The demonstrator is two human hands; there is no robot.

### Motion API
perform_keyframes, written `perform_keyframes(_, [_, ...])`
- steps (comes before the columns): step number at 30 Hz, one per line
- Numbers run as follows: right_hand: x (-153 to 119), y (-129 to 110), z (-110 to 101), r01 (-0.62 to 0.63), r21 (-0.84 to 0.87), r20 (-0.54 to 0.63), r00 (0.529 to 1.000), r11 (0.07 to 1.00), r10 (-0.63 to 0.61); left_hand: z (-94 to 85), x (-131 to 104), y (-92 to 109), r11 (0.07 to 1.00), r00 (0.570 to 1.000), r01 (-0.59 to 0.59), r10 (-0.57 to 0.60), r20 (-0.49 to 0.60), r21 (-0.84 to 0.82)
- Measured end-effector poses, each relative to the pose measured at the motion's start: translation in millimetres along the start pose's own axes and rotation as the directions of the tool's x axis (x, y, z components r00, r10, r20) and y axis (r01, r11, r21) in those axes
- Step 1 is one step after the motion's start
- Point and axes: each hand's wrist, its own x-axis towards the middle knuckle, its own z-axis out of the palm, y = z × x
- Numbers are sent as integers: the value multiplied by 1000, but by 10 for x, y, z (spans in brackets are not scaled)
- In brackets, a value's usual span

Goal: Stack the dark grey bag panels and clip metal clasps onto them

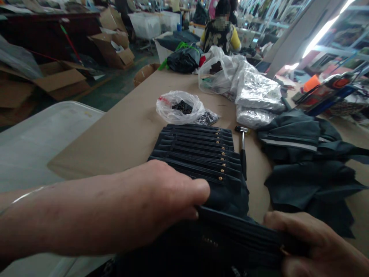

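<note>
In the foreground a black zippered bag (pixel 230 234) with small lettering on its front is held between both hands. My left hand (pixel 167 196) is closed on the left part of its top edge, thumb on top and the other fingers mostly hidden. At the right end, by the zipper, my right hand (pixel 317 240) grips the bag; a small metallic bit shows beside its fingers. Just beyond lies an overlapping row of similar black bags (pixel 198 154) with gold zipper pulls. A hammer (pixel 243 148) with a black handle lies to their right.
Behind the row sit a plastic bag of small dark parts (pixel 181 107) and clear-wrapped packages (pixel 256 92). Dark fabric pieces (pixel 311 165) cover the table's (pixel 115 130) right side. A white bin (pixel 57 123) and cardboard boxes (pixel 63 80) stand left. A person (pixel 220 36) sits at the far end.
</note>
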Motion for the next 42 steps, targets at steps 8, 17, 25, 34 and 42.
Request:
perform_keyframes(8, [632, 674, 308, -317, -106, -179, 938, 943, 295, 544, 489, -703, 937, 980, 171, -194, 47, 305])
perform_keyframes(17, [843, 843, 323, -419, -523, -296, 906, 742, 303, 738, 589, -697, 884, 992, 126, -121, -40, 451])
perform_keyframes(25, [816, 827, 72, -319, -526, -315, 934, 788, 168, 1487, 657, -747, 885, 951, -253, 301, -67, 390])
perform_keyframes(34, [558, 1545, -1631, -711, -619, -751, 660, 333, 14, 1745, 596, -1013, 934, 975, -221, 213, 57, 280])
perform_keyframes(42, [457, 1464, -2247, -709, -392, -886, 463, 586, -32, 1230, 607, -687, 973, 973, -154, 119, 199, 170])
